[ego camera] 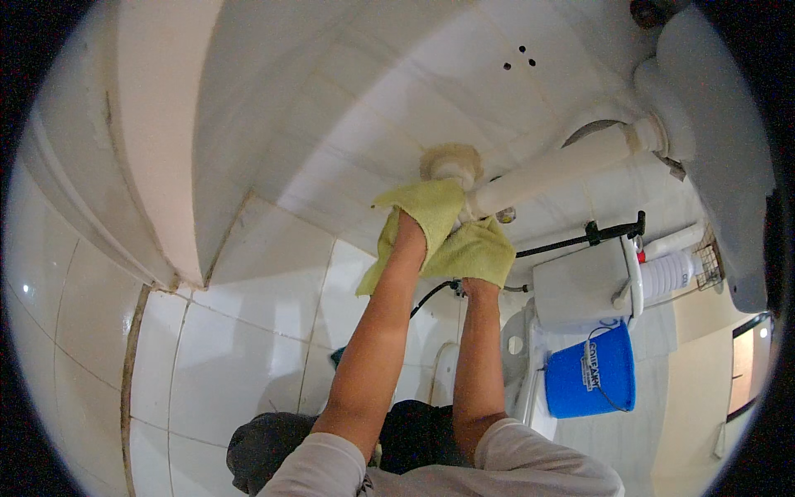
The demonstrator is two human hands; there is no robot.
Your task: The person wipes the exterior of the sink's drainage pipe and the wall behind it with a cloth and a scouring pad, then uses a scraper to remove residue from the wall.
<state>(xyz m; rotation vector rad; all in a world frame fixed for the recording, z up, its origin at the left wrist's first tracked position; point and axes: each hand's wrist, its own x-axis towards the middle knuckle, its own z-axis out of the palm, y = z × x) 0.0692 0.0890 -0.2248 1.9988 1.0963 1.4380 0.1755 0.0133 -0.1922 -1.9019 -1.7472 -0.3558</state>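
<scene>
A yellow-green cloth [428,199] drapes over my left hand [413,227], which is against the lower end of a white plastic drain pipe [553,168]. Another part of the cloth covers my right hand [478,282] just below the pipe's bend; whether it is one cloth or two I cannot tell. The fingers of both hands are hidden under the cloth. Where the pipe meets the tiled wall, a brownish ring [452,160] surrounds the joint.
At the right are a white toilet cistern [577,286], a blue bucket [590,373], a black bidet hose [553,248] and a ribbed white bottle [667,274]. A grey-white basin [723,155] hangs at the upper right. A pale wall edge [161,136] stands at the left.
</scene>
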